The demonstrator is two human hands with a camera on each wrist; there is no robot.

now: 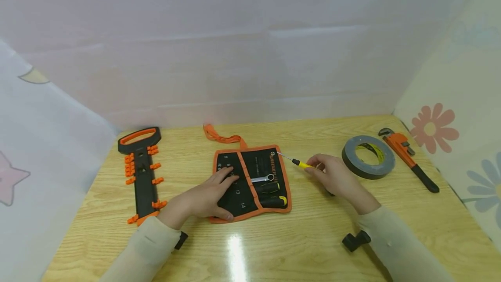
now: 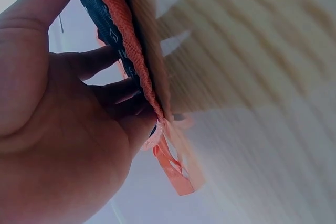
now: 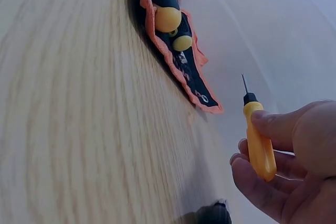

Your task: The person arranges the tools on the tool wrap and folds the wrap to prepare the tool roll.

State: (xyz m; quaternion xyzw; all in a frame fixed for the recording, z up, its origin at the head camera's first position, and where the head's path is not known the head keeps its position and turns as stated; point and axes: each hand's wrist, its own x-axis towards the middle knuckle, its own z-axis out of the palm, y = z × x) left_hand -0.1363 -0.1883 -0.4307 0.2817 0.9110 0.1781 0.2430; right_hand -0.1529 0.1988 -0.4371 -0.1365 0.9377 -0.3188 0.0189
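A black tool pouch [image 1: 264, 164] with orange edging lies unrolled on the table. Its pockets hold a combination wrench [image 1: 263, 178] and screwdrivers whose black-and-yellow handle ends [image 3: 168, 19] show. My left hand [image 1: 207, 193] rests on the pouch's numbered left half, fingers spread, thumb at the near edge. My right hand [image 1: 334, 175] pinches a small yellow screwdriver [image 3: 258, 142] by its handle, between thumb and fingers. The thin shaft points left, and its tip overlaps the pouch's upper right corner in the head view.
An orange strap [image 1: 223, 137] trails behind the pouch. At left lies a black holder [image 1: 145, 182] with orange clips and handle. Right of my right hand are a roll of tape [image 1: 368, 173] and an orange pipe wrench [image 1: 409, 158]. A dark object [image 3: 214, 213] sits under the right hand.
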